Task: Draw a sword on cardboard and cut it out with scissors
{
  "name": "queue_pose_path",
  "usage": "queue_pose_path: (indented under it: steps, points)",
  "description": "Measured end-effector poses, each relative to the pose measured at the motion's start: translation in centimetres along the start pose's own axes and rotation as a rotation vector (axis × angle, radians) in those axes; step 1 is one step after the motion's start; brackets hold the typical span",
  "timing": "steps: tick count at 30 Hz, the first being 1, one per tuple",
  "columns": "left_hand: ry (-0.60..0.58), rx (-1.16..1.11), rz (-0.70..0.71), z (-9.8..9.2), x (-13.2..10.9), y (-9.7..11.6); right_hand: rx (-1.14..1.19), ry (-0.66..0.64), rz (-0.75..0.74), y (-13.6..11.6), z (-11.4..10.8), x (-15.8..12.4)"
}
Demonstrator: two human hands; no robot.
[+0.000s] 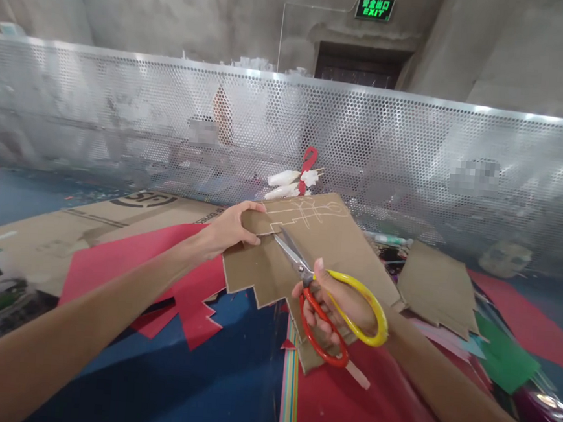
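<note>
Cardboard first: held the brown cardboard piece (328, 241) just above the counter (210, 374) with the left hand (231, 226), thumb on top, fingers underneath, clamped on the upper left edge. Gripped the scissors (306, 273) in the right hand (337, 303), digits threaded through the red and yellow loops and closed firmly around them. Pushed the blades, slightly parted, into the sheet from the near side, tips close to the left end of the white drawn outline (305, 213). Showed stepped, notched cuts along the lower left edge of the piece, taken here as a sign of some trimming done. Showed the white outline itself almost wholly intact, with uncut board around its upper and right parts; judged from that as early in the cutting, with most of the line yet to be followed. Lay beneath and to the left: jagged red paper (126, 264) over a flattened printed box (65, 233). Lay to the right, apart from the held sheet: a second cardboard piece (436, 285) and a green paper scrap (504, 358). Stood behind everything: a perforated metal screen (413, 150), with small white bundles and a red clip (291, 182) at its foot.
</note>
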State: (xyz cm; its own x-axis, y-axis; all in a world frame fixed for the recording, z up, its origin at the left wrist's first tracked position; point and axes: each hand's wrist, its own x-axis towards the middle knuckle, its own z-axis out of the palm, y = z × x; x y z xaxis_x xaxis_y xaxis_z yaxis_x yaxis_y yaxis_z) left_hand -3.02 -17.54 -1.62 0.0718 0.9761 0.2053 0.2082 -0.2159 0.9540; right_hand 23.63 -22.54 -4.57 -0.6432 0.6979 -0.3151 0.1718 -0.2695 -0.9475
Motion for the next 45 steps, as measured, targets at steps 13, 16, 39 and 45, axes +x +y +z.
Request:
queue_pose_path:
  steps: [13,16,39,45]
  points:
    - [0.008,0.051,0.040,0.2,-0.7,1.2,-0.105,0.015,-0.017,0.0,-0.3,-0.4]
    - [-0.021,0.068,0.017,-0.1,-0.5,0.9,-0.096,-0.135,0.022,-0.5,-1.8,-0.7]
    - [-0.046,0.019,0.033,-0.2,-1.0,2.2,0.063,-0.070,0.018,-0.4,0.4,-0.6]
    - [-0.044,0.043,0.033,-0.4,-0.6,1.6,0.111,-0.081,0.099,-0.9,-0.1,-0.9]
